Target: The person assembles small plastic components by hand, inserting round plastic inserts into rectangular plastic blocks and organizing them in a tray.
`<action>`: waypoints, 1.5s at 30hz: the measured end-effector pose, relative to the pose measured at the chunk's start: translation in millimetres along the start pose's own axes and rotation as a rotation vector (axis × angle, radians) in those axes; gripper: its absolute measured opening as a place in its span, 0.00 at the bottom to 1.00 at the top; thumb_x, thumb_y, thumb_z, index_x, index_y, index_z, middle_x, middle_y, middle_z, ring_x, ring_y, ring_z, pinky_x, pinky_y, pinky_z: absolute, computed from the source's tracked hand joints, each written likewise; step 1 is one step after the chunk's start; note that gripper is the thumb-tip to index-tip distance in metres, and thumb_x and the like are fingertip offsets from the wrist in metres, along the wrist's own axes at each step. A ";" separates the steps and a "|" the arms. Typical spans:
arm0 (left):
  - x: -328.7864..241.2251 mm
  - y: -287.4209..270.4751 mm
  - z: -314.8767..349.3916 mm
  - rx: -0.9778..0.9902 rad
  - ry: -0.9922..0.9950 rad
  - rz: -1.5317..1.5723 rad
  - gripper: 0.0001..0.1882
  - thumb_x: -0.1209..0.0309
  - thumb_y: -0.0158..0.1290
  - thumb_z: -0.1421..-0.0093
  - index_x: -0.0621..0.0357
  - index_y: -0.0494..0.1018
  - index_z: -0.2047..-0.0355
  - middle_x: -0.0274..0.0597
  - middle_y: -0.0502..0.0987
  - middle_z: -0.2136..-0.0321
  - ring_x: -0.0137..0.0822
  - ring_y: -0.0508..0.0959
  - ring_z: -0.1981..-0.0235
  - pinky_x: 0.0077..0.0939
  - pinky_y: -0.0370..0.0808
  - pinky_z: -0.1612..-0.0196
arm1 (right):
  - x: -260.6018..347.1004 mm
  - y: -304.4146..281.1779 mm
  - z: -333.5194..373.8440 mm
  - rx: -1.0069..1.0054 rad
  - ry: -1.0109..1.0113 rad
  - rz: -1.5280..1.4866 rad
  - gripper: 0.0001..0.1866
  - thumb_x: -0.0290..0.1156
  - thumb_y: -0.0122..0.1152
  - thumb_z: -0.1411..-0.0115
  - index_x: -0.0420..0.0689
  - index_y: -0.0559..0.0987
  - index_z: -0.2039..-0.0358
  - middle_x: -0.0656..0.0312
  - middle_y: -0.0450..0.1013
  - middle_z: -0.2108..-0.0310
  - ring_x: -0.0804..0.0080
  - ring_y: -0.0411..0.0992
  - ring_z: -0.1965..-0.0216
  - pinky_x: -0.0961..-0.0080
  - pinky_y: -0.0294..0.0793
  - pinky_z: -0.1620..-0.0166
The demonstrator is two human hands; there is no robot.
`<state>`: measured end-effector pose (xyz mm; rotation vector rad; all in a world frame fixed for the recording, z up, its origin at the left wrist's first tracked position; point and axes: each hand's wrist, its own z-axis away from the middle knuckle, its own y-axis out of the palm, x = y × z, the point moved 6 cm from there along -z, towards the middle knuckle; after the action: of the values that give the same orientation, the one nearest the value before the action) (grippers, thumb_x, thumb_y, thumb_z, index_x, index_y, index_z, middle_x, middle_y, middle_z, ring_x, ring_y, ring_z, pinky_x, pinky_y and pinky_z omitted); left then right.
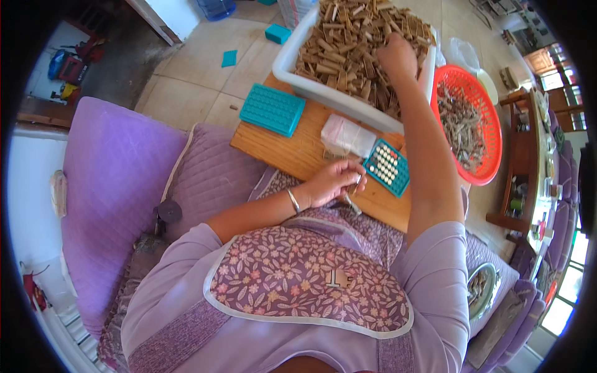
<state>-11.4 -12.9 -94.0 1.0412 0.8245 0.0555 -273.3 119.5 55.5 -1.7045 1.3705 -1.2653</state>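
Note:
My right hand (398, 57) reaches into a heap of short, brown, curled pieces (348, 53), at the heap's right side. Its fingers are bent together at the pieces; what lies between them is hidden. A white tub (339, 93) holds the heap. Closer to me, my left hand (333, 183) pinches something small and pale, too small to name. Just right of those fingertips lies a teal tray (401, 180) with rows of holes, several filled with small white round pieces. A thin brownish strip (350, 204) hangs below the left hand, above my lap.
Teal trays (272, 109) are stacked at the left of the wooden table (305, 143). A white packet (348, 133) lies beside the tub. A red basket (497, 124) with greyish scraps stands to the right. Purple cushions (118, 205) are at the left.

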 end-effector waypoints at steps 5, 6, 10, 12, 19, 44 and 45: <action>-1.0 -2.4 -8.1 -0.068 -0.020 0.034 0.10 0.73 0.50 0.37 0.57 0.69 0.55 0.40 0.76 0.60 0.34 0.77 0.57 0.26 0.75 0.56 | -13.1 -68.7 87.0 -0.181 -0.047 -0.535 0.09 0.26 0.59 0.48 0.37 0.76 0.65 0.55 0.75 0.69 0.67 0.74 0.70 0.70 0.73 0.65; -0.9 -2.9 -5.2 -0.091 -0.027 0.024 0.10 0.74 0.49 0.37 0.57 0.69 0.55 0.40 0.75 0.61 0.34 0.77 0.58 0.25 0.74 0.56 | -6.8 -77.2 118.7 -0.119 0.044 -0.701 0.08 0.24 0.60 0.48 0.37 0.76 0.66 0.58 0.75 0.70 0.73 0.73 0.72 0.75 0.72 0.67; 4.1 -3.1 -2.8 -0.108 0.010 -0.062 0.09 0.73 0.50 0.37 0.57 0.69 0.57 0.38 0.75 0.63 0.30 0.76 0.60 0.23 0.73 0.56 | -12.0 -66.0 241.4 0.164 0.486 -1.273 0.05 0.21 0.57 0.45 0.38 0.71 0.68 0.61 0.72 0.72 0.77 0.71 0.72 0.82 0.72 0.67; 5.8 3.6 -3.7 -0.061 0.029 -0.046 0.08 0.73 0.51 0.37 0.57 0.69 0.57 0.37 0.75 0.63 0.29 0.75 0.60 0.23 0.73 0.57 | -16.2 -49.6 292.4 0.178 0.712 -1.548 0.06 0.21 0.57 0.43 0.37 0.70 0.66 0.60 0.72 0.71 0.77 0.72 0.71 0.82 0.73 0.66; 5.5 26.3 5.5 -0.063 0.076 -0.088 0.12 0.70 0.54 0.38 0.54 0.68 0.55 0.32 0.73 0.61 0.23 0.74 0.62 0.19 0.73 0.60 | -22.0 -50.9 343.1 0.075 0.596 -1.190 0.09 0.19 0.58 0.42 0.38 0.71 0.61 0.62 0.73 0.69 0.79 0.72 0.70 0.84 0.74 0.66; -11.2 53.7 16.9 0.002 0.361 -0.546 0.17 0.75 0.59 0.44 0.59 0.69 0.55 0.33 0.72 0.63 0.24 0.74 0.62 0.20 0.74 0.56 | -10.9 -88.9 355.3 0.036 0.288 -0.641 0.13 0.25 0.62 0.46 0.37 0.78 0.59 0.49 0.76 0.67 0.58 0.76 0.67 0.69 0.74 0.64; -15.4 57.4 19.0 0.021 0.352 -0.544 0.17 0.75 0.59 0.44 0.59 0.69 0.55 0.33 0.72 0.63 0.24 0.74 0.62 0.20 0.74 0.56 | -14.1 -93.0 354.5 0.024 0.301 -0.630 0.13 0.25 0.62 0.46 0.37 0.78 0.59 0.49 0.76 0.67 0.58 0.76 0.67 0.69 0.74 0.64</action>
<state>8.5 -2.7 -35.8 0.8060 1.4089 -0.2386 90.1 122.2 5.3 -2.0772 0.9836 -1.9356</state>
